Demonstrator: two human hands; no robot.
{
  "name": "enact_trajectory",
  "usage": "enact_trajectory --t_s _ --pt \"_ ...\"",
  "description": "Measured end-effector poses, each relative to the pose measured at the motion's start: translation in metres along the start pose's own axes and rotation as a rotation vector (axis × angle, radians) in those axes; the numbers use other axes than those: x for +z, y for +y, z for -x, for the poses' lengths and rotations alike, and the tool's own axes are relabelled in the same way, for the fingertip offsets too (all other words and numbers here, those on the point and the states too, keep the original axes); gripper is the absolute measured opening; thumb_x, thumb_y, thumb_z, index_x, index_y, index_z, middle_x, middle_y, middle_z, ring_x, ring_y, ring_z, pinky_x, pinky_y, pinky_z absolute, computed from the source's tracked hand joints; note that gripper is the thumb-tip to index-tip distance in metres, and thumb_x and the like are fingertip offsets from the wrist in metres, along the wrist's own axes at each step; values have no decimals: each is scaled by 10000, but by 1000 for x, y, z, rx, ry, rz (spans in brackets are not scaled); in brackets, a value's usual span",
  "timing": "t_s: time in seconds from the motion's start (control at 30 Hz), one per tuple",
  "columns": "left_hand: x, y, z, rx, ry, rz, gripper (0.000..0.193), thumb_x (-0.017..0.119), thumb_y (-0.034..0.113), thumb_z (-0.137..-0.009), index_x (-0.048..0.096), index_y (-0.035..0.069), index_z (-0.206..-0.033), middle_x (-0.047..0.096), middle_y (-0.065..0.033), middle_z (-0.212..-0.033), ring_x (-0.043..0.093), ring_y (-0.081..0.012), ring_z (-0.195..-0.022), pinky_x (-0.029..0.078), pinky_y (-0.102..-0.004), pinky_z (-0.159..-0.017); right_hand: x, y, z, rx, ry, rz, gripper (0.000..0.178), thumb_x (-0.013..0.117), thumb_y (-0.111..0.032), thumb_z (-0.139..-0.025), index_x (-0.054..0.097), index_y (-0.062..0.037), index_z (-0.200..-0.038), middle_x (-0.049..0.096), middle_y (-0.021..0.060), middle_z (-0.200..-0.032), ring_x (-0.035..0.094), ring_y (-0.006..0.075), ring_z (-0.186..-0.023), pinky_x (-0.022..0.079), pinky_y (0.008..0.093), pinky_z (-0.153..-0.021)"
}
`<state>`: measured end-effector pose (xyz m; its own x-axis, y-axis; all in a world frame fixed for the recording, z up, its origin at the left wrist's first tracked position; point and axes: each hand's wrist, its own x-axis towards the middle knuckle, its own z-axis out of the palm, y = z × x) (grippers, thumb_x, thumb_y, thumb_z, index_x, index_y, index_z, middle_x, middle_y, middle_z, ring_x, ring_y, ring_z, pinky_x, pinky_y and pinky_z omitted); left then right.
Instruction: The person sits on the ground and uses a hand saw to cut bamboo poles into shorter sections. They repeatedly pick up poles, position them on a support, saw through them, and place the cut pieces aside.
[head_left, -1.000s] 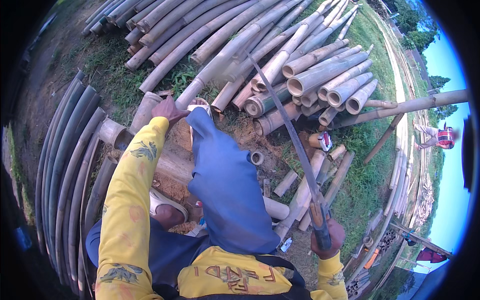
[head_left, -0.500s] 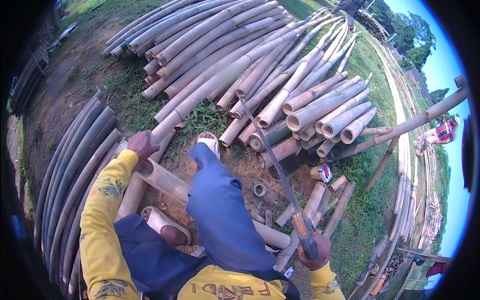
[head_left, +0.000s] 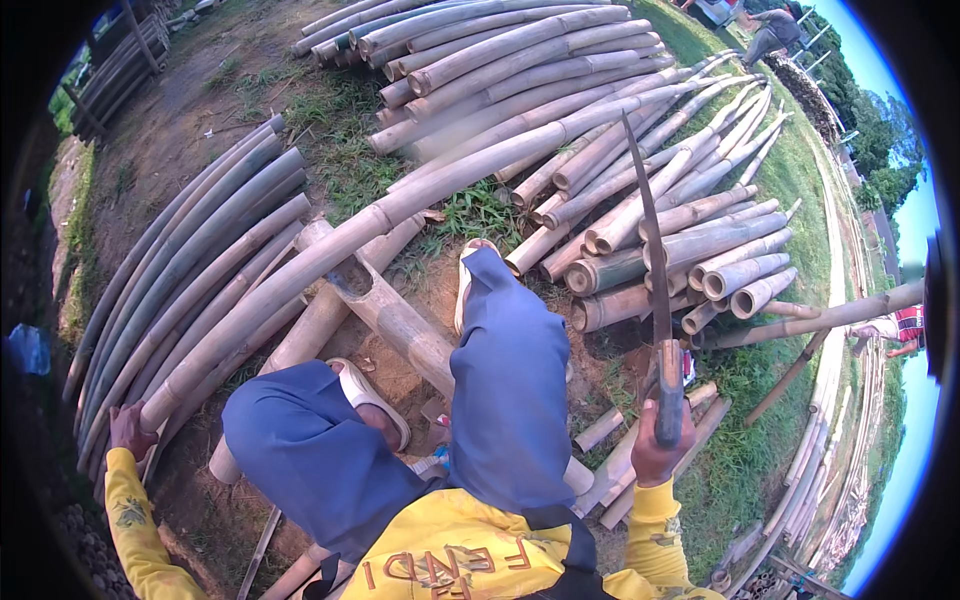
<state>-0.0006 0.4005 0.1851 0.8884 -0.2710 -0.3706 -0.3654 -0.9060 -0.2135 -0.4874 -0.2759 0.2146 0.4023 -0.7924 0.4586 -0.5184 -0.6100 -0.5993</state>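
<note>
My left hand (head_left: 132,432), at the far left, is closed at the near end of a long bamboo pole (head_left: 375,222). The pole slants up and away to the right, passing over the notched end of a thick bamboo piece (head_left: 400,318) beside my legs. In my right hand (head_left: 660,448) is the handle of a handsaw (head_left: 655,235), held to the right of my knee. Its long, tapering dark blade points up and away, apart from the pole; teeth cannot be made out.
Stacked bamboo poles (head_left: 520,60) lie ahead, with cut ends (head_left: 720,285) facing me at right. More poles (head_left: 190,290) lie at left. Short bamboo pieces (head_left: 600,430) lie near my right hand. A slanted pole (head_left: 850,310) stands at right. Two people (head_left: 775,32) are farther off.
My left hand has moved down and left, with the long pole drawn toward the lower left. The handsaw has swung from leaning left to nearly upright. My view has shifted too.
</note>
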Motion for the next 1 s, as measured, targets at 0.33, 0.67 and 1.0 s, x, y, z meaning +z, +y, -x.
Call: enact_trajectory --t_s 0.33,0.67,1.0 --pt "101 -93 39 -440 -256 -274 870 965 330 -588 588 148 -1351 553 -67 -1442 462 -289 -1412 312 -519 -1231 11 23 20 0 -190 68 131 737 -40 -842 609 -34 -869 632 143 -746 656 320 -648 502 390 -610" --pt "140 -100 30 -523 -209 -486 1102 959 390 -577 417 215 -1520 580 -56 -1447 537 -270 -1374 398 -499 -1156 -76 69 144 -222 -509 77 271 786 -43 -626 584 -72 -804 562 131 -732 598 353 -662 486 441 -615" --pt "119 -31 14 -482 -542 -472 1039 980 379 -613 467 101 -1473 614 -116 -1441 552 -319 -1387 486 -499 -1116 -161 60 251 315 -422 387 199 762 -44 -723 607 -71 -845 632 175 -766 650 420 -709 524 493 -658"
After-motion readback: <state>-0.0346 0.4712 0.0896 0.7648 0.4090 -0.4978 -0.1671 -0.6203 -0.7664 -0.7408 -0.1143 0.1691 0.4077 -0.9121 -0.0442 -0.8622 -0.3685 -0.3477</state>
